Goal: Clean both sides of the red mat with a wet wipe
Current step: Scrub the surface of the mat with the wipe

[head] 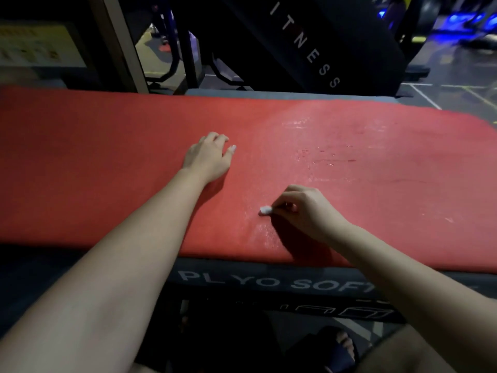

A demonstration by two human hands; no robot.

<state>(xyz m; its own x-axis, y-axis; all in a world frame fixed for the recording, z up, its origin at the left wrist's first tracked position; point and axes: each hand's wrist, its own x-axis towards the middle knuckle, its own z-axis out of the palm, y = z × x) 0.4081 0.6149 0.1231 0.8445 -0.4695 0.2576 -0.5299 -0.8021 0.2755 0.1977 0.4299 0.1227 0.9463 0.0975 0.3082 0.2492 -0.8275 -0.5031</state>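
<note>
Red mat [107, 162] is spread over the worktop [242, 281]. Her right hand [306, 211] has its grip pinched on a little wipe [265, 210], down on the mat near the front edge. The left hand [208, 157] just rests on it, grip loose, holding nothing.

free: red mat [390, 157] right half | blocked: black machine [322, 36] behind far edge

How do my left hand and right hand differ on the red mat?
The left hand rests on the red mat holding nothing; the right hand pinches a small white wet wipe. The left hand lies farther from the near edge; the right hand sits closer. Wet streaks show by the right hand, not by the left. Both are bare and over the mat.
</note>
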